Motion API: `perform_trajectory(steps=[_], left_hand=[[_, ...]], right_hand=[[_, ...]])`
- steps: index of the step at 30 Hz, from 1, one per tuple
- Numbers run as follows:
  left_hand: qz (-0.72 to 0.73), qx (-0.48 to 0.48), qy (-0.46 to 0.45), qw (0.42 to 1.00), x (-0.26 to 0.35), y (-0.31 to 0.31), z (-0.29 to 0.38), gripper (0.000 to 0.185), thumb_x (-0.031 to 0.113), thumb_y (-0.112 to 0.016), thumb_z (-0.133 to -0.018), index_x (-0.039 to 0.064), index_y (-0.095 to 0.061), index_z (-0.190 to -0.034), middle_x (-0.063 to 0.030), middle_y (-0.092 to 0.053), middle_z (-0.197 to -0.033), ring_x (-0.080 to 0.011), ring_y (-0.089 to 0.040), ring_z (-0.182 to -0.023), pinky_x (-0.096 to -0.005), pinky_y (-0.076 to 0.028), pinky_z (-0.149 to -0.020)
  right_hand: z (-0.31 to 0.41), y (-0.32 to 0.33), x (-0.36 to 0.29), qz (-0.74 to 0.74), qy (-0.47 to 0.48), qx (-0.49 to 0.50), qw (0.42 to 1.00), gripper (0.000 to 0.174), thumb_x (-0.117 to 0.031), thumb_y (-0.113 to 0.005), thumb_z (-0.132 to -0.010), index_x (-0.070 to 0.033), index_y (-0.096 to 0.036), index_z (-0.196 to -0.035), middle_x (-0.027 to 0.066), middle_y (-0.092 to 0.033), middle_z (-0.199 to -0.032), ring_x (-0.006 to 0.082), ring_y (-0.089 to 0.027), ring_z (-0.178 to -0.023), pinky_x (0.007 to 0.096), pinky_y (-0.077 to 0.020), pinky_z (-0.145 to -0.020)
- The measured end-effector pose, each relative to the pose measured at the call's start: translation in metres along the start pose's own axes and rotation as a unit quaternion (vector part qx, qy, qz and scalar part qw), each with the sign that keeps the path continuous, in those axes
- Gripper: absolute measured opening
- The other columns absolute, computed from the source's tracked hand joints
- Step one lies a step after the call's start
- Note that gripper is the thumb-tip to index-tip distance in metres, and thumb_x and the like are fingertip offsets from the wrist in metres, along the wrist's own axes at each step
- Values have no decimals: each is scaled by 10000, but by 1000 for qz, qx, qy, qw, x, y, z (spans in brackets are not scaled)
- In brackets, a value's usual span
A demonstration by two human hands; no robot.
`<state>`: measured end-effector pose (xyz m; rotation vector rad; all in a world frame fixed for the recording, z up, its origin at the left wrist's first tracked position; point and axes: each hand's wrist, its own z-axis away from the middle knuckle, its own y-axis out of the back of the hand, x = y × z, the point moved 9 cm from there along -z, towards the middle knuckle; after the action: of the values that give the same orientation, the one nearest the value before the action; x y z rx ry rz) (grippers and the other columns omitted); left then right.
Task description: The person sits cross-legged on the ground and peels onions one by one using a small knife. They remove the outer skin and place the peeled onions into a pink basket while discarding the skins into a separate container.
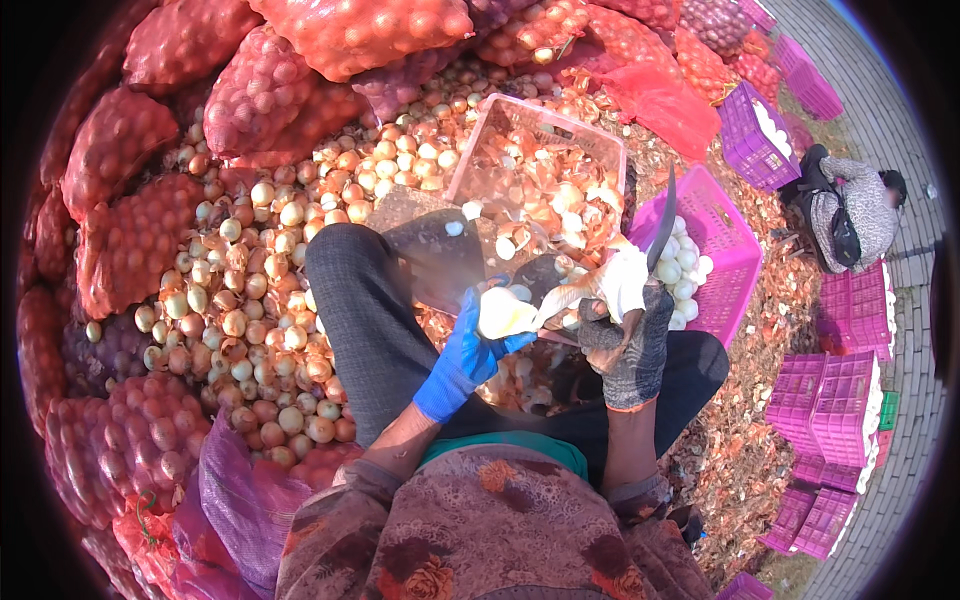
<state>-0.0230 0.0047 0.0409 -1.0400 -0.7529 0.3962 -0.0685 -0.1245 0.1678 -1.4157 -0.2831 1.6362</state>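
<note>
My left hand (466, 346), in a blue knit glove, holds a pale onion (504, 313) that is partly peeled. A strip of onion skin (566, 296) stretches from the onion to my right hand (631, 341), which wears a dark grey glove with worn fingertips. That hand also grips a knife, its curved dark blade (665, 214) pointing up and away. Bright white material (626, 281) covers part of the right fingers; glare hides what it is. Beyond my hands, a pink plastic crate (457, 169) contains onion skins and scraps.
A pink crate (731, 255) at my right holds peeled white onions (681, 262). Unpeeled onions (262, 285) are heaped at left, ringed by red mesh sacks (124, 244). Skins litter the ground (720, 442). Farther right are stacked purple crates (799, 397) and a crouching person (859, 206).
</note>
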Motion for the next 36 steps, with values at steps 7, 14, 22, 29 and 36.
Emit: perform_trajectory(steps=[7,14,22,29,36], left_hand=[[9,14,-26,1000,8,13,-5,545,554,-434,-917,159,-430,-1292,-104,-571,-1164,-298,-628,-990,-421,-576,-742],[-27,20,-37,999,7,8,-7,487,503,-445,-935,158,-437,-1277,-72,-570,-1081,-278,-626,-985,-417,-575,-727],[-144,50,-71,986,13,26,-12,439,447,-469,-945,165,-407,-1275,-92,-520,-1121,-239,-599,-972,-361,-554,-753],[-111,2,-50,993,-13,-17,-12,457,491,-432,-947,153,-435,-1254,-134,-592,-1073,-272,-607,-989,-418,-516,-855],[-196,-3,-91,976,-40,-21,-24,402,390,-398,-986,56,-482,-1193,-115,-587,-1099,-224,-600,-966,-361,-516,-852]], right_hand=[[48,18,-12,-63,-6,-28,998,482,-359,-618,-811,-31,-494,-1143,184,-574,-938,269,-571,-608,263,-450,-389],[14,106,18,389,107,51,913,275,-103,-733,-774,-28,-545,-960,36,-614,-882,102,-593,-787,262,-503,-693],[22,18,4,237,23,-100,966,263,2,-711,-742,-60,-553,-943,10,-578,-831,113,-577,-704,246,-481,-565],[6,86,13,294,92,-46,950,342,-34,-736,-756,-47,-523,-1023,0,-577,-808,76,-585,-659,222,-483,-507],[-7,103,55,320,136,-23,938,798,-370,-867,-587,2,-490,-1184,125,-584,-1076,234,-572,-998,363,-475,-873]])
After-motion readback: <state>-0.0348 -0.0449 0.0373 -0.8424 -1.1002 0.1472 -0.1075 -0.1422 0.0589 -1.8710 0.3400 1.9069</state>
